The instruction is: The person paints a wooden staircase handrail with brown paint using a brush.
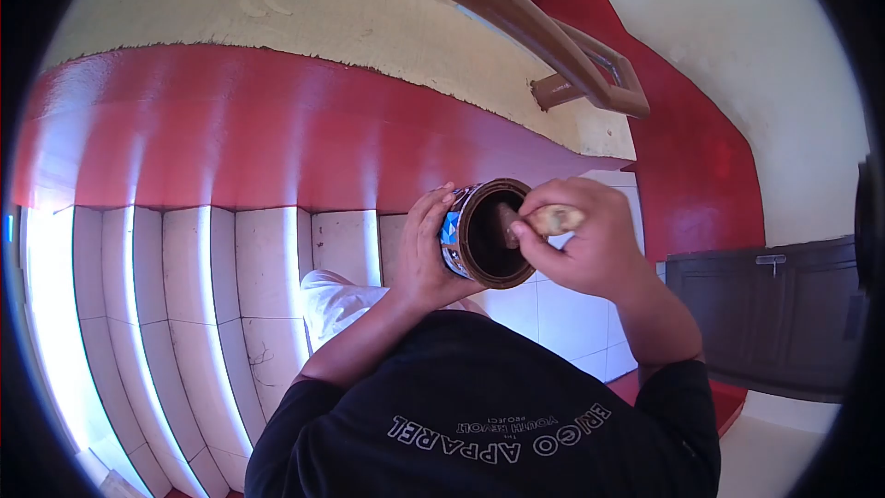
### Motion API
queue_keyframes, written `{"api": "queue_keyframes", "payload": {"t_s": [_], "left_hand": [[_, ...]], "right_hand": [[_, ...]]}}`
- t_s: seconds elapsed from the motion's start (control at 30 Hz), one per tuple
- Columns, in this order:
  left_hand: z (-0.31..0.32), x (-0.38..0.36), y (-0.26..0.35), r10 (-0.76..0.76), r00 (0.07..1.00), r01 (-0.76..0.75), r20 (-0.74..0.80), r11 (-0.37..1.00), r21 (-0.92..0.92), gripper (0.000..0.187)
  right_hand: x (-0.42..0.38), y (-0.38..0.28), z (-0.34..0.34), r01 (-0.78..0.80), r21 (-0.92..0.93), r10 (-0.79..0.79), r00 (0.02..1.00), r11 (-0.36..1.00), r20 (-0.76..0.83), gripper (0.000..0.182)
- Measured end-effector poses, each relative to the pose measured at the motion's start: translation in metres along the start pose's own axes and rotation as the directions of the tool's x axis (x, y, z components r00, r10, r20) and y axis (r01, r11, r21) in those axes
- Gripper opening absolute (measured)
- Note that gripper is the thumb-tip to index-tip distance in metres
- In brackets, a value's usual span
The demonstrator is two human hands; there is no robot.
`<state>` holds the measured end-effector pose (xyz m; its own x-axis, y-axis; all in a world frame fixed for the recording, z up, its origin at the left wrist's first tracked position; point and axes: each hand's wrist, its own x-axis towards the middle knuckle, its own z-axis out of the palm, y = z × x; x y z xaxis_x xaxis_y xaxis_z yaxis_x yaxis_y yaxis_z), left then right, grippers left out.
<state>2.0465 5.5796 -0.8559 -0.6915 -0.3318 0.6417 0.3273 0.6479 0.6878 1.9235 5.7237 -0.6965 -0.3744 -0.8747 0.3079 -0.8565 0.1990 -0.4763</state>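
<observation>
My left hand point(422, 249) grips the side of a small open paint can point(484, 232) with a blue patterned label and dark brown contents. It holds the can tilted, mouth toward me. My right hand point(590, 244) pinches the pale wooden handle of a brush point(553, 219), whose head is dipped inside the can. Both hands are raised in front of my chest, above my black shirt with white lettering.
White tiled stairs point(184, 314) run down at the left below a glossy red wall band point(277, 129). A brown wooden handrail point(553, 37) crosses the top. A dark wooden door or cabinet point(774, 314) stands at the right, with cream wall above it.
</observation>
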Motion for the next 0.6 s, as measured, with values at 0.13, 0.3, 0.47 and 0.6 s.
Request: {"api": "queue_keyframes", "payload": {"t_s": [0.13, 0.3, 0.47, 0.6], "left_hand": [[-0.003, -0.001, -0.004, -0.025, 1.000, 0.025, 0.012, 0.999, 0.038, 0.118], [-0.007, 0.000, -0.004, -0.065, 0.998, 0.064, 0.021, 0.997, 0.050, 0.115], [-0.013, 0.006, 0.000, -0.132, 0.991, 0.130, 0.021, 0.989, 0.073, 0.115], [-0.023, 0.015, 0.005, -0.124, 0.992, 0.123, 0.000, 0.984, 0.128, 0.111]], "right_hand": [[-0.003, 0.002, -0.011, -0.041, 0.268, 0.082, 0.986, 0.962, -0.144, 0.010], [-0.027, 0.049, -0.034, -0.097, 0.724, 0.413, 0.869, 0.683, -0.273, 0.008], [-0.040, 0.068, 0.004, -0.038, 0.985, 0.754, 0.649, 0.167, -0.103, 0.012], [-0.040, 0.070, 0.035, 0.001, 0.990, 0.854, 0.506, -0.143, 0.123, 0.013]]}}
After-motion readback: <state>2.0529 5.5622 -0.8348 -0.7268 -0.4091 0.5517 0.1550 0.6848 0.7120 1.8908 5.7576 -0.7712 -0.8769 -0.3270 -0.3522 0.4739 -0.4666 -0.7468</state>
